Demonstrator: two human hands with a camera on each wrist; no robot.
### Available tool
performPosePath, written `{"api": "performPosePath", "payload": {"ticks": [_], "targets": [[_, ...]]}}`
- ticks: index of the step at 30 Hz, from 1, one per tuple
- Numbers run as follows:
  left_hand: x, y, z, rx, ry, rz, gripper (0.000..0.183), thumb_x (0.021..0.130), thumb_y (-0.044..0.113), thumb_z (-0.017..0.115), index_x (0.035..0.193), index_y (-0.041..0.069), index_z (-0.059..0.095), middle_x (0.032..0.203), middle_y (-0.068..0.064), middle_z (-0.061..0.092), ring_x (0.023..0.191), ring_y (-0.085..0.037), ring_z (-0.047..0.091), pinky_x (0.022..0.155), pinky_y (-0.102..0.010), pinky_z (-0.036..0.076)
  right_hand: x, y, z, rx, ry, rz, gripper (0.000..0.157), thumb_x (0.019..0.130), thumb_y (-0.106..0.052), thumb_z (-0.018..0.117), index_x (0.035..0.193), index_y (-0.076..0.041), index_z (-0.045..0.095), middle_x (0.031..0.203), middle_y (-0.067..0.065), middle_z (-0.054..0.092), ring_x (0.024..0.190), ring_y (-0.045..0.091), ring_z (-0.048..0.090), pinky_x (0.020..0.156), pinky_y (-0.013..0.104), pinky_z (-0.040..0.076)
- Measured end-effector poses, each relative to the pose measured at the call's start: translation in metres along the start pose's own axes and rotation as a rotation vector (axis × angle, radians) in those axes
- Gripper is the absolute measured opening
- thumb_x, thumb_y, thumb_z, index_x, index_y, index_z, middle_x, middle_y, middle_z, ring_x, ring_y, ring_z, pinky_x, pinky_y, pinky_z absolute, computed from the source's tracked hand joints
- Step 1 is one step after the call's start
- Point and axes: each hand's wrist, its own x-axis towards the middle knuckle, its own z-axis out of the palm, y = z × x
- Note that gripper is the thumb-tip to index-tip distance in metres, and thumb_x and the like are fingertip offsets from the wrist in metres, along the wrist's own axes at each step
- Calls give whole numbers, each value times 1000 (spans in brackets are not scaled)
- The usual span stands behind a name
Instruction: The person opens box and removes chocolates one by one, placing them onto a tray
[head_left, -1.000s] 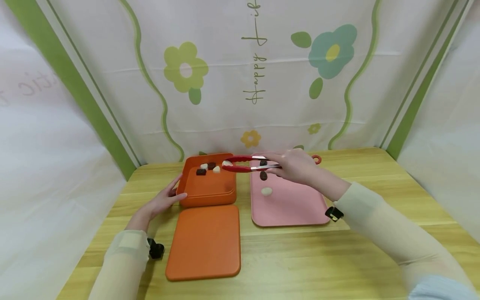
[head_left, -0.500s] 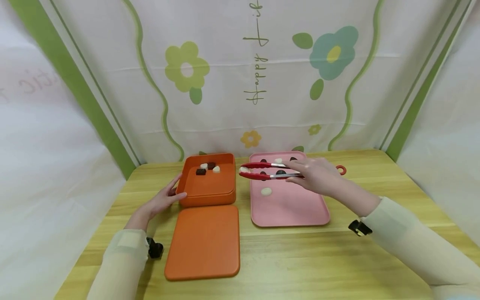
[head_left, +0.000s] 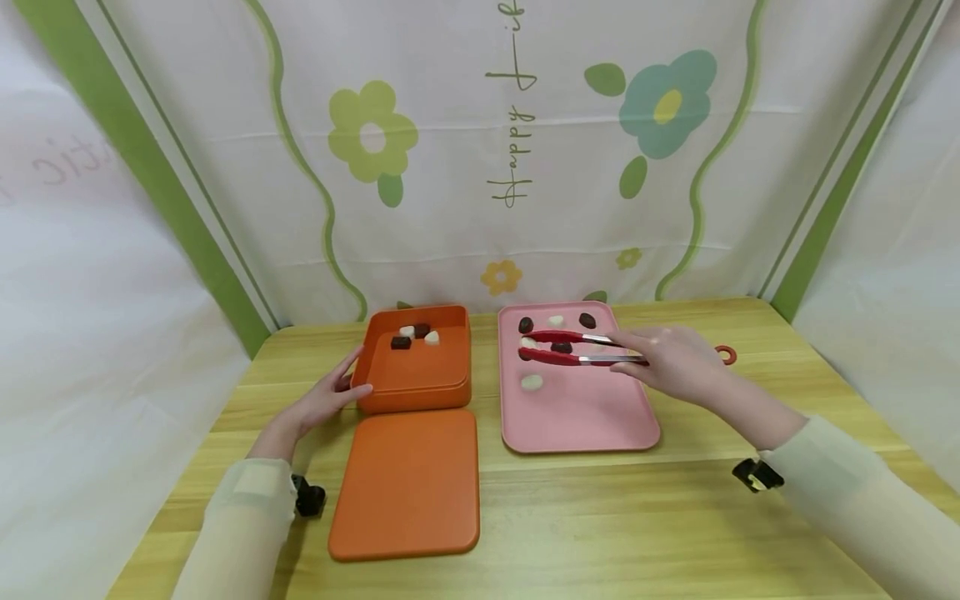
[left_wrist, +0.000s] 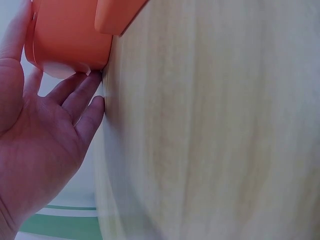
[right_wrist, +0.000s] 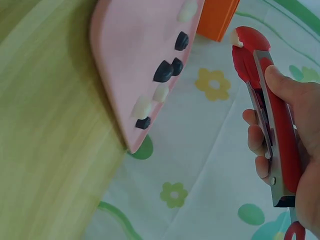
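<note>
My right hand grips red-and-silver tongs, held above the pink tray. Between their red tips is a white chocolate-like piece. Dark pieces and white pieces lie spread over the tray; the tongs partly cover some of them. With fingers nearly straight, my left hand touches the left side of the orange box, its thumb at the front corner. Two dark pieces and two white pieces sit inside the box. In the left wrist view the left fingers reach along the box's wall.
An orange lid lies flat on the wooden table in front of the box. Behind the table hangs a white flowered cloth, with further cloth walls at both sides. The tray stands just right of the box.
My right hand has drawn the tongs rightward from over the orange box to over the pink tray, the white piece still between their tips. The left hand stays at the box.
</note>
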Motion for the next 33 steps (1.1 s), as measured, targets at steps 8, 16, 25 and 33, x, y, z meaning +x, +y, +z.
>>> {"api": "performPosePath", "payload": {"ticks": [8,16,25,33], "targets": [[1,-1,0,-8,-4,-1,79,101,25,55,158,26,0,156,-27,17,142,-43,18,110,-61,15,-25,12,2,16,-87,57,47,78,-27,82,120,-9,71,101,11,73,75,23,69,55,36,51],[1,-1,0,-5,-1,6,80,101,26,56,158,26,0,155,-28,17,142,-43,18,110,-61,15,-43,20,5,7,-138,105,45,77,-29,83,115,-7,72,100,11,73,77,27,70,52,36,50],[0,-2,0,-5,0,0,80,100,26,57,158,27,1,155,-28,19,141,-43,19,110,-62,15,-48,23,9,7,-149,114,45,77,-30,83,115,-7,73,99,12,73,78,28,70,52,38,51],[1,-1,0,-6,1,3,81,100,27,57,158,26,1,154,-28,20,141,-43,20,110,-61,15,-46,22,10,17,-195,111,44,79,-30,81,114,-6,73,102,13,72,82,29,70,55,39,53]]}}
